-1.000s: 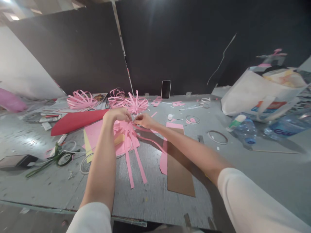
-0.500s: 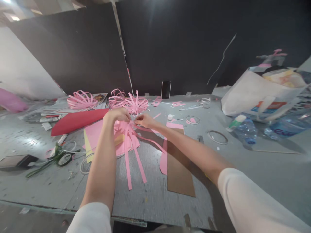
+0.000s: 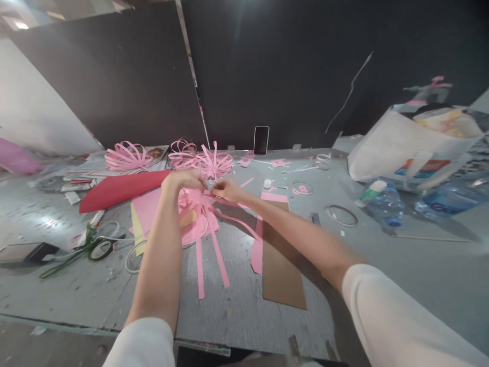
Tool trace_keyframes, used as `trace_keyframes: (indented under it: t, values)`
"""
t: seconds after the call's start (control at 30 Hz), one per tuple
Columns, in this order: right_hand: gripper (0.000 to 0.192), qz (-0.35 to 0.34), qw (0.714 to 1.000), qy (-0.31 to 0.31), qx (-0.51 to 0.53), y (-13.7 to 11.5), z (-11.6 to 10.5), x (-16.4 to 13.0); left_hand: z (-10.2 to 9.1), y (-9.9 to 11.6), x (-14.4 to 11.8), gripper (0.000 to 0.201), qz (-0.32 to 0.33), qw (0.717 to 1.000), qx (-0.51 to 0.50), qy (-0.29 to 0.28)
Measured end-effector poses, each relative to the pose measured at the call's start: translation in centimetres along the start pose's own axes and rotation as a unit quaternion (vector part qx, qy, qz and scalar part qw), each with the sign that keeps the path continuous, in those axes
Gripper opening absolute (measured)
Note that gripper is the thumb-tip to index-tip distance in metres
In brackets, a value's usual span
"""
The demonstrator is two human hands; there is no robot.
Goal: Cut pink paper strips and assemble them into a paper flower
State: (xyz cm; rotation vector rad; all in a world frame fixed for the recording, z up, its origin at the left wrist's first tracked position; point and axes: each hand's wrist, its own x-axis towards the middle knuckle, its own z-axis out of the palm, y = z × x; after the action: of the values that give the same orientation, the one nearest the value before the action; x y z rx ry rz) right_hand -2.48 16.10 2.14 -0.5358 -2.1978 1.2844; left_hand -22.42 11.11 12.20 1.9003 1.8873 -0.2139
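Observation:
A bunch of pink paper strips (image 3: 199,255) fans out over the grey table below both hands, with two long ends hanging toward me. My left hand (image 3: 188,179) bends over the top of the bunch, its fingers closed on the strips; its fingertips are partly hidden. Close beside it, my right hand (image 3: 226,189) pinches at the point where the strips meet. Just behind the hands stands a looped pink paper piece (image 3: 214,164). Pink paper sheets (image 3: 151,209) lie under and left of the strips.
A brown cardboard piece (image 3: 283,255) lies right of the strips. At left are a red paper sheet (image 3: 122,192) and a green-handled tool (image 3: 89,243). A phone (image 3: 261,140) leans on the black wall. A white bag (image 3: 408,148) and plastic bottles (image 3: 385,206) stand at right.
Both hands stay in nearly the same place at the strips. The view shifts very slightly, and the hanging strip ends move a little left.

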Motion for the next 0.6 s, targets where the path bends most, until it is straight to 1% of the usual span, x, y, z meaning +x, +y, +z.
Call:
trace_keyframes:
  t: [0.2,0.33,0.4,0.53,0.6]
  values:
    - [0.025,0.003,1.000,0.006,-0.004,-0.35,0.03,-0.01,-0.03,0.41,-0.45,0.048,-0.001,1.000,-0.016,-0.003]
    - [0.024,0.005,1.000,0.011,-0.006,-0.42,0.03,-0.18,-0.07,0.58,-0.61,0.037,0.002,1.000,0.006,0.006]
    - [0.025,0.004,1.000,0.010,-0.007,-0.50,0.01,-0.27,-0.10,0.54,-0.51,0.039,0.014,1.000,0.004,0.001]
    - [0.025,-0.001,1.000,0.005,-0.009,-0.73,0.01,-0.30,-0.14,0.41,-0.24,0.050,0.031,0.999,-0.008,-0.014]
    - [0.024,-0.002,1.000,0.007,-0.011,-0.84,0.03,-0.27,-0.15,0.35,-0.16,0.051,0.037,0.999,-0.007,-0.019]
